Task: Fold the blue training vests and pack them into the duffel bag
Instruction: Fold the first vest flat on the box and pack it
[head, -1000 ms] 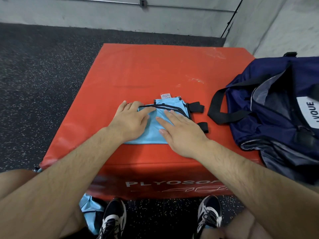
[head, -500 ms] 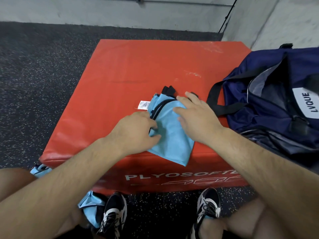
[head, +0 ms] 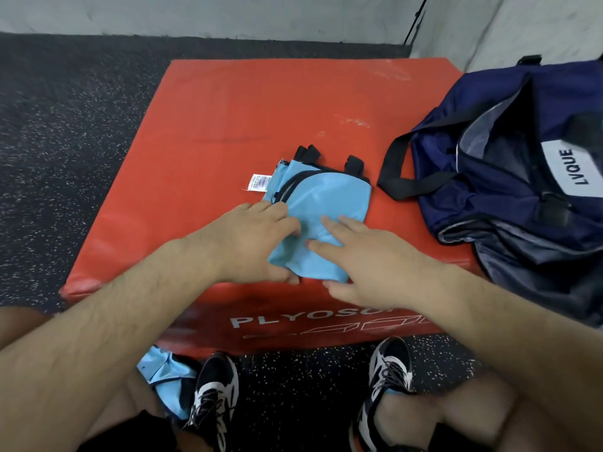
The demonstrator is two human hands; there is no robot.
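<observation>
Folded vest could spring open on the move to the bag.
Spare vest [head: 166,376] bunched on floor, 7 o'clock; left hand [head: 251,246] pinches folded vest [head: 326,203] at bench [head: 261,109] near edge, right hand [head: 365,265] flat on it; duffel bag [head: 489,177] gapes, 2 o'clock.

Plyo box [head: 228,125] stands on the floor [head: 65,125], with a wall [head: 228,14] behind it. Folded vest [head: 329,197] lies on the box top, centre, near the front edge; its label [head: 259,182] projects to the left. Duffel bag [head: 489,197] sits on the box's right side, extending past the right edge. Bag strap [head: 388,177] lies on the box between vest and bag. Second vest [head: 163,373] lies on the floor before the box, beside the left shoe [head: 215,393].
</observation>
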